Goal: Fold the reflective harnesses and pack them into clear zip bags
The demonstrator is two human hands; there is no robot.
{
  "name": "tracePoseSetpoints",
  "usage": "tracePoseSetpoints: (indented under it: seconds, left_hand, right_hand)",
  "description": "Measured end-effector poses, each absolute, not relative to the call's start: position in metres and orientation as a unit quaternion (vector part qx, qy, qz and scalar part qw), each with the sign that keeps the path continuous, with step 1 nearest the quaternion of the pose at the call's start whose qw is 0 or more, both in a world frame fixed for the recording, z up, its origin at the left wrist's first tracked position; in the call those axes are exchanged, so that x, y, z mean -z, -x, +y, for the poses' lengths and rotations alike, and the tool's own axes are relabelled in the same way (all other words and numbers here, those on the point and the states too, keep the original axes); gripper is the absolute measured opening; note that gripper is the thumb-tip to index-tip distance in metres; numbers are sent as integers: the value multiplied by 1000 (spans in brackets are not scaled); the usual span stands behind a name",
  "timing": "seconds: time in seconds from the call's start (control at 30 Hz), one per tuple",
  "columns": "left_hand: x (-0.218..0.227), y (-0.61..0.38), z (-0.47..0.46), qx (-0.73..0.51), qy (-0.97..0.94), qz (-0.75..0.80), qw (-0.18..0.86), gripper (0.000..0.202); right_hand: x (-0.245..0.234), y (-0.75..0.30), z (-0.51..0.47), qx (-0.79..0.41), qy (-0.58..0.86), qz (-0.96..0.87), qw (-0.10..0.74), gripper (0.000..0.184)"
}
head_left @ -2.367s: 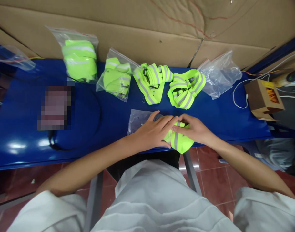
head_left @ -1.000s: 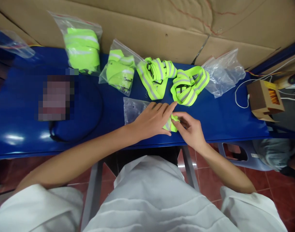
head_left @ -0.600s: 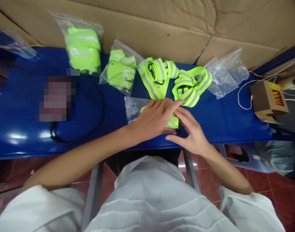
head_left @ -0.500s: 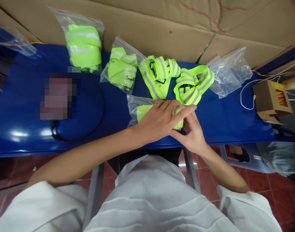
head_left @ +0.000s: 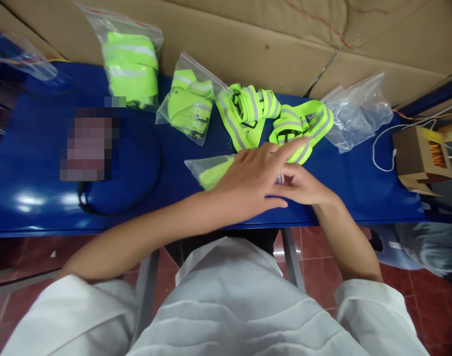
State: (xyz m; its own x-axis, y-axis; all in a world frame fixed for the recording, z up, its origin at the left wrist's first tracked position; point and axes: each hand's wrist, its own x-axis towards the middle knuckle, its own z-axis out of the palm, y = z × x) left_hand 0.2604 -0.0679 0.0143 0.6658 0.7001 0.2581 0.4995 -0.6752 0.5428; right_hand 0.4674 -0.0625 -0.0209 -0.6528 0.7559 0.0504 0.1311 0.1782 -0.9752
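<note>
A clear plastic bag (head_left: 205, 167) with a folded neon-yellow reflective strap (head_left: 213, 175) inside lies near the front of the blue table (head_left: 44, 207). My left hand (head_left: 253, 180) lies flat on the bag with its fingers stretched out toward the right. My right hand (head_left: 305, 185) sits just right of it, partly hidden under the left fingers, and its fingertips pinch the bag's right end. Two loose neon straps with grey stripes, one (head_left: 248, 111) beside the other (head_left: 303, 126), lie just beyond my hands.
Two bagged straps, one (head_left: 131, 69) left of the other (head_left: 189, 101), lean at the back against a cardboard wall (head_left: 248, 34). Empty clear bags (head_left: 359, 113) lie at the right. A small cardboard box (head_left: 421, 158) and white cable (head_left: 382, 143) sit at the far right. A black cable loop (head_left: 152, 178) lies left.
The neon strap has gone from between my hands into the clear bag. My left hand has flattened over the bag, and my right hand has moved to the bag's right end.
</note>
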Motion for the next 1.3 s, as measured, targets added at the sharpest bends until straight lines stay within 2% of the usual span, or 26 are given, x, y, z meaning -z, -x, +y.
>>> tracePoseSetpoints:
  seconds: [0.07, 0.13, 0.23, 0.3, 0.4, 0.47, 0.57, 0.63, 0.7, 0.8, 0.87, 0.93, 1.07, 1.3]
  left_hand:
    - [-13, -242, -47, -250, -845, 330, 338, 106]
    - [-8, -226, -27, -253, -799, 363, 408, 108]
    - [5, -211, -6, -211, -729, 382, 527, 76]
    - [13, -209, -4, -202, -679, 369, 602, 59]
    - [21, -212, -11, -222, -594, 375, 676, 51]
    - [24, -215, -18, -254, -521, 399, 711, 53]
    - [25, -217, -24, -333, -412, 420, 737, 61]
    - [25, -216, -24, -354, -373, 397, 761, 62]
    - [25, -214, -22, -332, -372, 359, 789, 58]
    - [25, -213, -20, -346, -400, 388, 755, 49]
    - [27, -213, -22, -394, -418, 433, 694, 41]
    - [28, -214, -24, -416, -444, 440, 660, 37]
    - [28, -212, -25, -413, -486, 432, 637, 33]
    - [28, -208, -19, -446, -489, 450, 600, 25]
  right_hand:
    - [16, -463, -49, -498, 293, -766, 283, 31]
    - [9, -458, -37, -449, 261, -806, 283, 35]
    - [1, -452, -25, -442, 284, -811, 258, 47]
    - [-2, -449, -21, -473, 315, -796, 209, 52]
    - [-4, -448, -18, -505, 321, -782, 175, 55]
    - [-6, -450, -18, -475, 346, -771, 244, 53]
    - [-7, -455, -21, -346, 403, -768, 358, 49]
    - [-4, -457, -24, -312, 429, -766, 363, 50]
    - [3, -456, -26, -368, 439, -734, 365, 48]
    - [15, -453, -26, -489, 433, -644, 398, 48]
    - [20, -453, -24, -537, 444, -588, 411, 52]
    - [22, -455, -22, -563, 463, -547, 413, 47]
    - [20, -461, -19, -555, 473, -534, 428, 35]
    - [20, -465, -16, -497, 497, -559, 440, 34]
